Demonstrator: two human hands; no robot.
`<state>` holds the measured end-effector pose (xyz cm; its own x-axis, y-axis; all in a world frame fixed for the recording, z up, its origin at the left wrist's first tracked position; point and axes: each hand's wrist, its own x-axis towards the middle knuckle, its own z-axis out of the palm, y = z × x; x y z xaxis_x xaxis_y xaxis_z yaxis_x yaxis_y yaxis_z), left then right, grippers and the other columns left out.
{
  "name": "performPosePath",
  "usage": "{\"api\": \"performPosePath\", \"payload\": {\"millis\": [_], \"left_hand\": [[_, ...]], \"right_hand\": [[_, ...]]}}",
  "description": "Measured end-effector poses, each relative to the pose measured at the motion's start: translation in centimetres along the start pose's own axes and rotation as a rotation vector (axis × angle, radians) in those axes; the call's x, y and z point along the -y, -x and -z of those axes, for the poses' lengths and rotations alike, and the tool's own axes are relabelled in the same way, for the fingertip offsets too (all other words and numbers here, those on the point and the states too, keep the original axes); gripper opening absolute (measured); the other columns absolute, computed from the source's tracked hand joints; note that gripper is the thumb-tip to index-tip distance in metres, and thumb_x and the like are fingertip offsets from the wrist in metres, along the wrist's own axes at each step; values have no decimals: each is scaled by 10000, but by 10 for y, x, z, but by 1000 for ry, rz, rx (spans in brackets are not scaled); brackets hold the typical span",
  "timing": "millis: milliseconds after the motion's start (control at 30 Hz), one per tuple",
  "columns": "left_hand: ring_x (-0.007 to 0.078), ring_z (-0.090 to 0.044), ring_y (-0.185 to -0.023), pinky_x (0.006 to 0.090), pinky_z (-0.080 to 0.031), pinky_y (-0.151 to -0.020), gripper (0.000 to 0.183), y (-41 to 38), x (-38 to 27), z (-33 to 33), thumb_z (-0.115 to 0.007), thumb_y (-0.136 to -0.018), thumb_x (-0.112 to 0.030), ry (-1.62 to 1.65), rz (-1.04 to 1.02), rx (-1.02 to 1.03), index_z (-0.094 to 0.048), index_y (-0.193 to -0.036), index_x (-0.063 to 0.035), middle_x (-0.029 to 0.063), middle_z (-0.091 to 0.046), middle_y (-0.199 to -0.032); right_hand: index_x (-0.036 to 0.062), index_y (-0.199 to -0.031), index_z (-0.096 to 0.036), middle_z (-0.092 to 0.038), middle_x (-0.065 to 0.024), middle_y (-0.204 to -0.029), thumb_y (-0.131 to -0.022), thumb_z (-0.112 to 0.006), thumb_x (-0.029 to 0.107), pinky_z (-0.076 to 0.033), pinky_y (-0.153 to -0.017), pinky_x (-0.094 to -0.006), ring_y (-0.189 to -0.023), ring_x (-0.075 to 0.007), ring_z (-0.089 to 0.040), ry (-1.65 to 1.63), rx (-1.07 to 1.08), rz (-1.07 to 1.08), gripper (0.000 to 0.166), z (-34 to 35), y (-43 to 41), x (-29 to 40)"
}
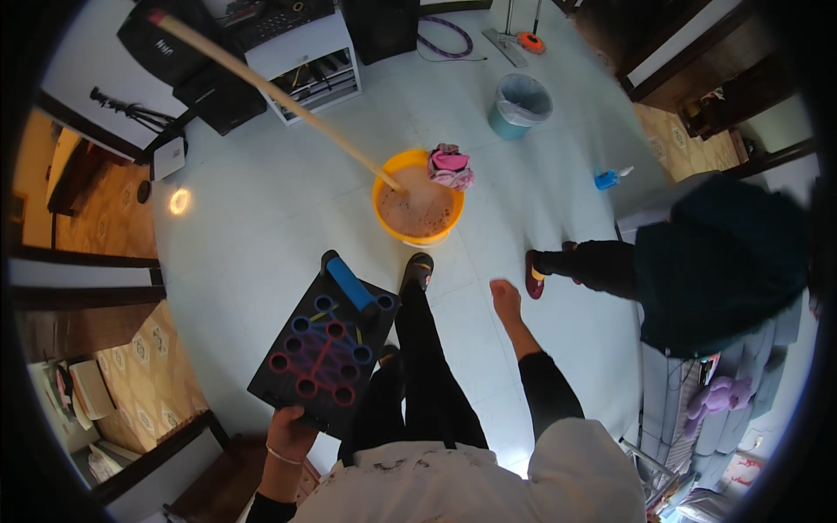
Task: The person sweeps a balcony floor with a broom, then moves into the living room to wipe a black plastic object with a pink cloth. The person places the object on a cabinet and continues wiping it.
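My left hand (292, 431) grips the near edge of a black push-up board (319, 386), with a bracelet at the wrist. The board is tilted in front of my legs. Ring-edged holes in red and blue and coloured lines mark its face. A blue-gripped handle (353, 285) sits across its far end. My right hand (507, 304) is stretched forward over the floor, apart from any object I can see. Its fingers look drawn together, their undersides hidden. Beyond my feet stands a yellow bucket (378, 212) of cloudy, foamy water. A wooden pole (314, 121) leans out of it, and a pink cloth (451, 167) hangs on its rim.
A person in dark clothing (713, 268) bends at the right, near a grey sofa (660, 386) with a purple plush toy (716, 400). A blue bottle (607, 180) and a lined bin (513, 124) are on the floor. Speakers (222, 101) and a white cabinet (297, 46) stand ahead.
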<state>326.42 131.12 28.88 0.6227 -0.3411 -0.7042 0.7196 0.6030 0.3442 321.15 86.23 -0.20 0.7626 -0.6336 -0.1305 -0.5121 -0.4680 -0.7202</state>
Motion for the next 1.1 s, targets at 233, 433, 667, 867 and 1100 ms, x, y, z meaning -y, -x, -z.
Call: {"api": "performPosePath", "payload": {"millis": [233,433,667,867,1100], "left_hand": [[309,-437,-1214,474,-342,-1044,702,-99,-14,-65,-603,-667,-4,51,107,-285,-388,-1331,-78,97,-494,-1280],[293,-470,-1187,458,-386,-1004,589,-158,-34,-78,-577,-747,-51,5,244,-314,-420,-1314,-69,105,-521,-1253],[308,-434,-1223,483,-335,-1050,711,-199,-63,-105,-597,-666,5,120,210,-340,-378,-1338,-75,100,-473,-1300],[309,-435,-1226,493,-344,-1044,721,-240,-101,-96,-591,-667,32,77,239,-227,-366,-1344,-76,98,-467,-1306],[312,-418,-1241,500,-334,-1049,757,-238,-141,-84,-571,-663,61,76,252,-297,-327,-1365,-84,106,-451,-1317]], "right_hand": [[224,-1410,-290,-327,-240,-1338,-711,-752,266,-390,-960,-475,-1222,-409,-372,148,11,29,838,-106,-255,44],[225,-1377,-329,-412,-230,-1249,-591,-783,217,-452,-883,-472,-1111,-424,-465,233,75,-59,908,-165,-348,29],[86,-1069,-576,-622,-121,-969,-587,-774,117,-489,-798,-343,-919,-274,-601,-288,-127,-38,523,-107,-348,59],[107,-964,-572,-550,-99,-955,-588,-779,20,-454,-808,-341,-925,-284,-534,-120,-214,132,438,-78,-335,114],[124,-979,-567,-508,-123,-1032,-614,-746,-34,-458,-811,-354,-961,-310,-520,138,-600,79,436,-79,-314,131]]}}
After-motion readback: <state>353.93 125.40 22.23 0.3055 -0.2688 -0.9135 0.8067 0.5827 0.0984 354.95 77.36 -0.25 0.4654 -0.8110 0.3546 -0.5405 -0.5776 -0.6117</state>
